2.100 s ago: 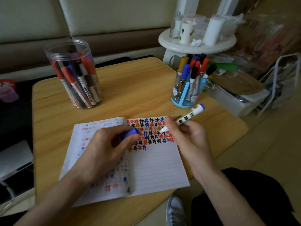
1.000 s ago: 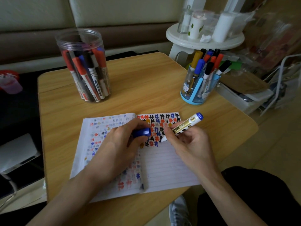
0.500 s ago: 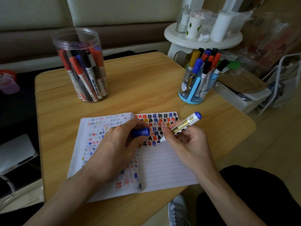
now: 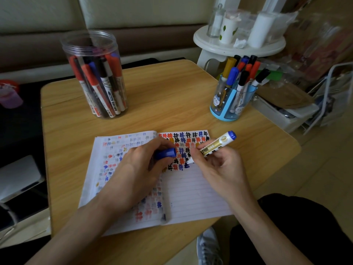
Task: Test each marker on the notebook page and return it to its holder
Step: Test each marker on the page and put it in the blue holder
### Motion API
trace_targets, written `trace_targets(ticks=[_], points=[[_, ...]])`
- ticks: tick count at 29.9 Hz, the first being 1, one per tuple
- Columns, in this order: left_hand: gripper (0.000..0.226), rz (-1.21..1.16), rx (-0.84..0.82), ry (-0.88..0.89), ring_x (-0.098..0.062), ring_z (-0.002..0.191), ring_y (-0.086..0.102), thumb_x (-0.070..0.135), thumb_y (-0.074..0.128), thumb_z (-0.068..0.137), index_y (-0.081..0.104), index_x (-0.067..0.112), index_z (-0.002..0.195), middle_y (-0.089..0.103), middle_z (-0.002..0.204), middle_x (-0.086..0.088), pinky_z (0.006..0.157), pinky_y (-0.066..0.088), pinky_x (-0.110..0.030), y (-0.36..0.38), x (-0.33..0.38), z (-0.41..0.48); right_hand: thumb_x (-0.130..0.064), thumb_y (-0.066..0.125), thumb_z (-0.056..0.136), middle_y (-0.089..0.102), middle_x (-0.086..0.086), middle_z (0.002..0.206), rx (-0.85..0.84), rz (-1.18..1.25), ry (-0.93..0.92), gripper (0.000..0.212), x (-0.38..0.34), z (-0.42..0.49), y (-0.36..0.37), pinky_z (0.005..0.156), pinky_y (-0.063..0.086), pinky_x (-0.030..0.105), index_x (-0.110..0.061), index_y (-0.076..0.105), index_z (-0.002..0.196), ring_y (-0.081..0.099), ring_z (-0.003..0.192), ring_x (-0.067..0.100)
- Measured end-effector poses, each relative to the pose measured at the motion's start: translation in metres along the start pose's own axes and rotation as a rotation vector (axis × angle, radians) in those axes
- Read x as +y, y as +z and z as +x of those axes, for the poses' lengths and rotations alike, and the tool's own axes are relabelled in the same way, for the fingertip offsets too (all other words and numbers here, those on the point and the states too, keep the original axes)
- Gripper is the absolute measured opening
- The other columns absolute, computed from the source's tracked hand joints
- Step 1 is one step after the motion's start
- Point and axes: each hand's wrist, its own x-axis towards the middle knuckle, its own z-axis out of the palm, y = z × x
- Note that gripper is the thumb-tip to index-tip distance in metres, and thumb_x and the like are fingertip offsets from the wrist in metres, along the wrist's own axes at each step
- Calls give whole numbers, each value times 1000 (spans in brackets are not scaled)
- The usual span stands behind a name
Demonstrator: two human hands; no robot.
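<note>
I'm mid-test: my right hand [image 4: 219, 169] pinches the marker [image 4: 215, 145], tip on the page [image 4: 191, 190], my left hand [image 4: 137, 169] grips its cap [image 4: 165, 153]; next I'd recap and return it to a holder [image 4: 232, 104].

A wide stretch of bare table [image 4: 168, 96] runs open between the tall clear jar [image 4: 95, 77] at the back left and the blue holder [image 4: 229, 106] at the back right. Markers [image 4: 232, 75] bristle from the holder's mouth, crowding it. Close behind it a white stand [image 4: 238, 46] and a white bin [image 4: 282, 115] hem that corner. Up front, the left hand [image 4: 141, 165] pinching a cap [image 4: 165, 153] and the right hand [image 4: 219, 167] gripping a marker [image 4: 217, 144] cover the upper middle of the notebook [image 4: 194, 196]; its lower right page lies bare.
</note>
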Motion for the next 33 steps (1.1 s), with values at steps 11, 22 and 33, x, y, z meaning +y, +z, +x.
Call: trace_targets(ticks=[11, 22, 33], points=[[25, 4, 14, 0, -8, 90, 65, 31, 64, 96, 61, 39, 120, 61, 101, 34, 79, 52, -27, 0, 1, 0, -23, 78, 92, 71, 6, 71, 55, -18, 37, 5, -2, 0, 0, 53, 49, 40, -19, 76, 88, 64, 63, 27], [24, 21, 35, 44, -3, 97, 62, 33, 65, 96, 64, 38, 119, 62, 108, 24, 80, 51, -21, 0, 1, 0, -15, 75, 93, 70, -8, 67, 30, 62, 93, 4, -11, 0, -1, 54, 48, 17, -13, 72, 92, 63, 60, 2], [22, -111, 95, -63, -7, 86, 70, 34, 82, 79, 70, 40, 96, 72, 91, 24, 74, 54, -20, 1, 3, 2, -17, 75, 91, 67, 9, 77, -47, 380, 151, 16, -27, 0, -8, 62, 52, 23, -6, 71, 102, 59, 69, 21]])
